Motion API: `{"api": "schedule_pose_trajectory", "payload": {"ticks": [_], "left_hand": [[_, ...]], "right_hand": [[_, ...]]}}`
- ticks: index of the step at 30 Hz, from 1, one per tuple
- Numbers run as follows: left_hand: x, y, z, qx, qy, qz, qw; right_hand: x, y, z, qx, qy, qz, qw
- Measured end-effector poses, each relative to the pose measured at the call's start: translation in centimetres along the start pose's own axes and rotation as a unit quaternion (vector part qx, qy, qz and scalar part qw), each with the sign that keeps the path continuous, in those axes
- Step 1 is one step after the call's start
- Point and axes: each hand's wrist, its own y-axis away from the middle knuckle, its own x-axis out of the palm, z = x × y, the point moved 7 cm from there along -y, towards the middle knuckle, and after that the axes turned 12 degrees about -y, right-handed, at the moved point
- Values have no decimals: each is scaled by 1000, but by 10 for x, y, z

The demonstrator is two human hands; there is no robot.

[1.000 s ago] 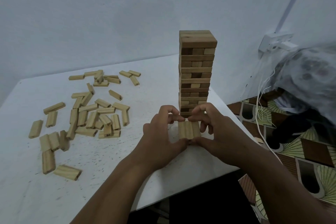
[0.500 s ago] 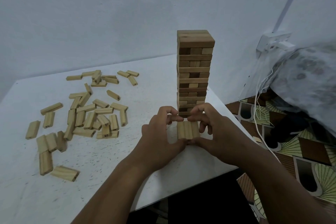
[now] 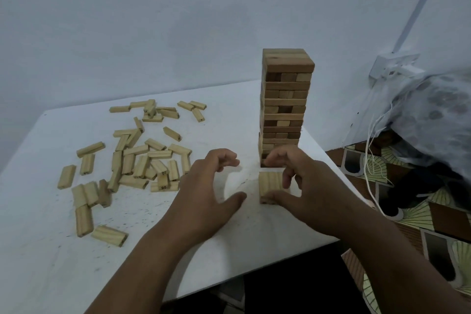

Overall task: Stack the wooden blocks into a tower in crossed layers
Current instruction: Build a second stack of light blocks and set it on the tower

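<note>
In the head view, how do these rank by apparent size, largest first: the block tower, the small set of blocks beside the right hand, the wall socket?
1. Block tower, clearly the largest.
2. Wall socket.
3. Small set of blocks; it looks close to the socket in size and lies nearer the camera, so ranks 2 and 3 are unsure.

Dim, flat bluish light, soft shadows, wide-angle bending at the edges, slight motion blur.

Tower (image 3: 285, 104), centre right: tan and darker brown blocks mixed, wood grain visible. Loose blocks (image 3: 137, 158), centre left: pale tan, a few with dark printed numbers on the ends. Desk (image 3: 51, 250): white with fine dark speckles. Wall (image 3: 153, 20): pale grey-blue, plain. Floor (image 3: 433, 224), lower right: brown and pale-green fan-shaped pattern. Cables (image 3: 369, 160), right: white.
</note>
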Motion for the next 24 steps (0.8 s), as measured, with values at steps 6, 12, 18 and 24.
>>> {"api": "schedule_pose_trajectory", "payload": {"ticks": [6,12,18,24], "left_hand": [[-55,40,41,-38,-8,-65,997],[-112,93,115,-169,-43,-149,973],[-137,121,160,-244,-75,-195,947],[-122,120,171,-257,-144,-127,947]], "right_hand": [[67,-15,49,-47,-23,51,997],[138,-25,95,-116,-24,108,987],[204,-26,121,-139,-2,155,978],[232,-34,132,-128,68,155,977]]}}
